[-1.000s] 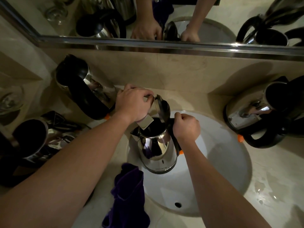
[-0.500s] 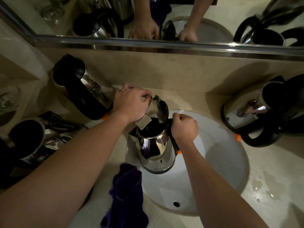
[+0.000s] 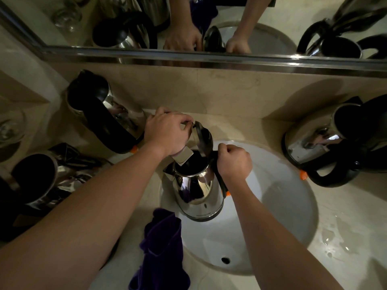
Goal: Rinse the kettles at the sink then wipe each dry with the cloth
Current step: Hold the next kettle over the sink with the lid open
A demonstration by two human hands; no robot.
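A steel kettle (image 3: pixel 199 191) with its black lid up is held over the white sink basin (image 3: pixel 282 197), under the flat tap spout (image 3: pixel 183 156). My right hand (image 3: pixel 233 162) grips its black handle. My left hand (image 3: pixel 167 132) curls over the tap lever above the spout. A thin stream of water seems to fall beside the raised lid. A purple cloth (image 3: pixel 161 250) hangs over the sink's near left rim.
Two steel kettles stand on the counter at left: one at the back (image 3: pixel 104 116), one nearer (image 3: pixel 44 178). Another kettle (image 3: pixel 333 143) stands at right. Drinking glasses (image 3: pixel 8 126) sit at far left. Water drops lie on the counter at right. A mirror runs above.
None of note: both hands and the kettle keep their places; only the view has shifted slightly.
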